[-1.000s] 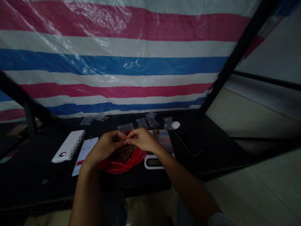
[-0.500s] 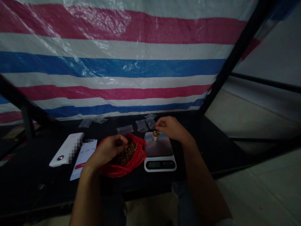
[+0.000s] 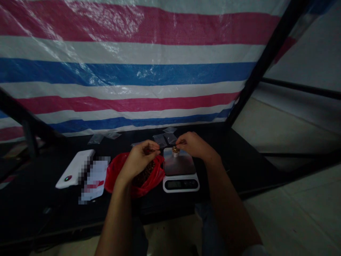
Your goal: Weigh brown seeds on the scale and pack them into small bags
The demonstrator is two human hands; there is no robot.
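Observation:
A small white cup (image 3: 175, 154) filled with small gold-brown pieces stands on the metal plate of a white digital scale (image 3: 181, 167). Beside the cup's rim, my right hand (image 3: 195, 145) has its thumb and fingertips pinched together; whatever is between them is too small to make out. To the left, my left hand (image 3: 142, 156) is above an open red plastic bag (image 3: 117, 167) with many similar loose pieces (image 3: 146, 175) inside. Its fingers are curled toward the thumb near the scale's left edge, and any piece held there cannot be made out.
Several clear little plastic bags (image 3: 160, 139) lie behind the scale, with others (image 3: 96, 138) at the back left. A white power bank-like device (image 3: 76, 169) and a phone (image 3: 97, 177) lie left of the red bag. A striped tarp (image 3: 149, 74) hangs behind the black table (image 3: 234, 160).
My left hand has risen out of the red bag and moved right, toward the cup and scale. My right hand stays by the cup, almost unmoved.

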